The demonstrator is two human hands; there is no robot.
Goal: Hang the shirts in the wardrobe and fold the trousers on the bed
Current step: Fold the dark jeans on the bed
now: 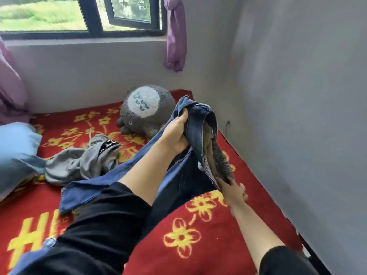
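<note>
Gripping the blue jeans [198,126] near what looks like the waistband, the left hand [176,132] holds them lifted over the bed [151,255], its fingers curled round a thick bunch of denim. Lower and to the right, the right hand [232,190] pinches an edge of the same garment where a paler, ribbed inner fabric shows, with its thumb and fingers closed on the cloth. One leg trails down and left, and its hem lies flat on the red flowered blanket just beside a crumpled grey garment [83,161]. A round grey plush toy [147,110] sits behind, near the wall, and a pale blue pillow [15,147] lies at the left edge. Denim like this is probably fairly heavy and limp. It will sag and twist from a single grip, though it is rough enough not to slip. The lining seems partly turned out, so it likely needs straightening first. The sound hold for folding would be the two ends of the waistband, with the legs shaken down straight and then laid on the blanket.
</note>
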